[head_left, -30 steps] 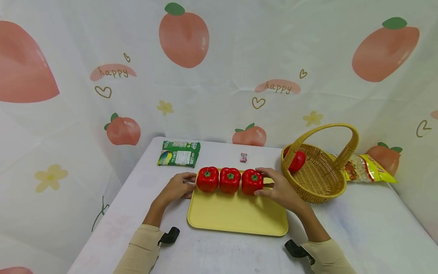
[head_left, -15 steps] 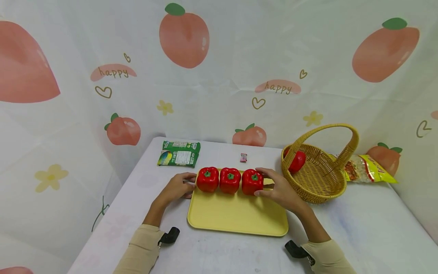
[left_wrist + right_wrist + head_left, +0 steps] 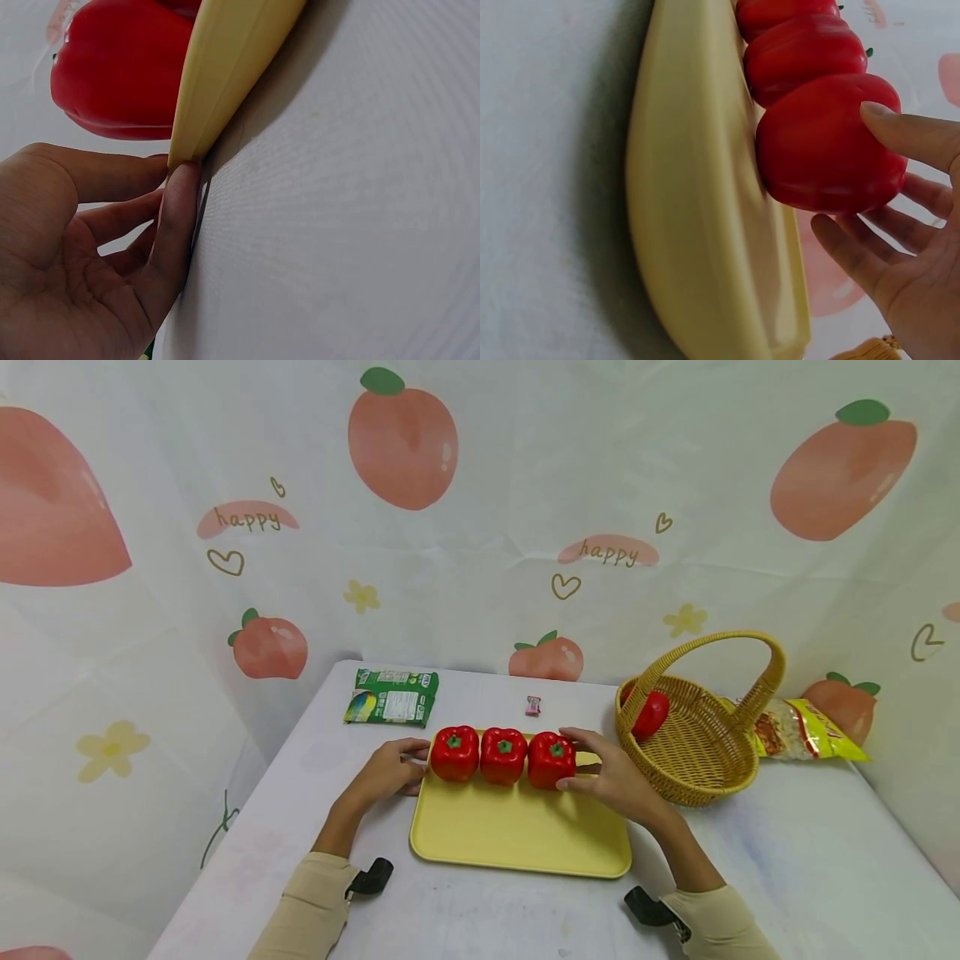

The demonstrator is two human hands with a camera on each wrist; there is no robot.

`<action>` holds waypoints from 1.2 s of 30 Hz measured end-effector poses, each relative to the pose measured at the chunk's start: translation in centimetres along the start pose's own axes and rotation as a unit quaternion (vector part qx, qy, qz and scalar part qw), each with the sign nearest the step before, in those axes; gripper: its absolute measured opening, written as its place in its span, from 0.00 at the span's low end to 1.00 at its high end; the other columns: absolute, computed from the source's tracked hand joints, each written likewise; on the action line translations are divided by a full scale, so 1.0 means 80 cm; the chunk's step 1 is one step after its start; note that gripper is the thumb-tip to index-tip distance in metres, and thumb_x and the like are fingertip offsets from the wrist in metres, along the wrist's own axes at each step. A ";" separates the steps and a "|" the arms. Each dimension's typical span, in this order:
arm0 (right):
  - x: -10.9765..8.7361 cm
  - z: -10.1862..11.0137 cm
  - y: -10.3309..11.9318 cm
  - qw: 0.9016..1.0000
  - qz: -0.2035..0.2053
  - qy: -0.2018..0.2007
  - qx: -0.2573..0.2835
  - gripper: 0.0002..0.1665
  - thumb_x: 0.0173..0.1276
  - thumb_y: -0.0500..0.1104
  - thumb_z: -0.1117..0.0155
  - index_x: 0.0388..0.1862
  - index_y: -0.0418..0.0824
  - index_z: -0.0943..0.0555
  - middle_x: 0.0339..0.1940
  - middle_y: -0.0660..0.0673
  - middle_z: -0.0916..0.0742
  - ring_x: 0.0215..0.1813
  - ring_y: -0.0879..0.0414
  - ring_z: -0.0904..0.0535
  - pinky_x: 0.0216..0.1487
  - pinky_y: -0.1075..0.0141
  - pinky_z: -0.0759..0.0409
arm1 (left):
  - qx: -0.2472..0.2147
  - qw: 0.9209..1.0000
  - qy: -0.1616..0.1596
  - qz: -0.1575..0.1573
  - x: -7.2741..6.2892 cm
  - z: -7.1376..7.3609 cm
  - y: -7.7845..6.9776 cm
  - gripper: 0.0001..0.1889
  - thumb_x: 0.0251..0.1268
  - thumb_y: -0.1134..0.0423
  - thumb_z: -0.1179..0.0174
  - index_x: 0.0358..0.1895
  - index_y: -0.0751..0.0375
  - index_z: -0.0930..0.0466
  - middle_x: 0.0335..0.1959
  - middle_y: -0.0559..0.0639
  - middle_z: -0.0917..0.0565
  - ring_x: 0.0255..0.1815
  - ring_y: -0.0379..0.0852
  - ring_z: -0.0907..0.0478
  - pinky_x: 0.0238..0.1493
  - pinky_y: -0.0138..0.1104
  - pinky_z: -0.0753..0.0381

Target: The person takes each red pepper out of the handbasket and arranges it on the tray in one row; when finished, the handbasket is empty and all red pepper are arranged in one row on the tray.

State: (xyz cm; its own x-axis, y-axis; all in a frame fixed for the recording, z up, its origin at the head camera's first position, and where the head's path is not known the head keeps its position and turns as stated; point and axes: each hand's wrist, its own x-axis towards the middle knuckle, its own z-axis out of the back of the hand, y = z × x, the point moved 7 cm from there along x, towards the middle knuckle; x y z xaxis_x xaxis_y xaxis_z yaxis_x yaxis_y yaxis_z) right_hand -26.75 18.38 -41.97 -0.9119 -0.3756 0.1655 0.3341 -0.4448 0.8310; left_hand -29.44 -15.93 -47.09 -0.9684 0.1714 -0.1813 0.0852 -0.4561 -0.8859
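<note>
Three red bell peppers stand in a row along the far side of a yellow tray [image 3: 521,835]: a left one [image 3: 454,755], a middle one [image 3: 503,757] and a right one [image 3: 551,760]. My left hand [image 3: 388,770] pinches the tray's left rim at the far corner, beside the left pepper. My right hand [image 3: 611,777] holds the right pepper from its right side. In the right wrist view, the thumb [image 3: 904,135] lies on that pepper's near face, with the other fingers around its far side. All three green stems point up.
A wicker basket [image 3: 693,752] with a tall handle stands just beyond my right hand, a glossy red item [image 3: 651,714] inside it. Behind it lies a yellow snack bag [image 3: 806,729]. A green packet [image 3: 393,697] lies back left, and a small pink wrapped candy [image 3: 533,705] behind the tray.
</note>
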 end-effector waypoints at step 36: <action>-0.047 0.146 0.015 0.982 0.038 -0.131 -0.128 0.29 0.70 0.39 0.25 0.69 0.36 0.20 0.60 0.34 0.14 0.56 0.74 0.21 0.51 0.84 0.21 | 0.007 1.000 0.004 0.000 0.001 0.001 0.002 0.27 0.69 0.65 0.38 0.72 0.65 0.23 0.63 0.62 0.17 0.50 0.49 0.14 0.43 0.38 0.08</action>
State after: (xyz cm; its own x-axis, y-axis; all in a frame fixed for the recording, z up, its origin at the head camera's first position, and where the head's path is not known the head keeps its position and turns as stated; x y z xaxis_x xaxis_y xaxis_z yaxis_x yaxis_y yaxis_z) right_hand -25.72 28.74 -35.37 -0.9012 -0.2076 0.3804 0.4213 -0.6258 0.6565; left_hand -29.51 -16.03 -47.23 -0.9665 0.1779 -0.1849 0.0823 -0.4675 -0.8801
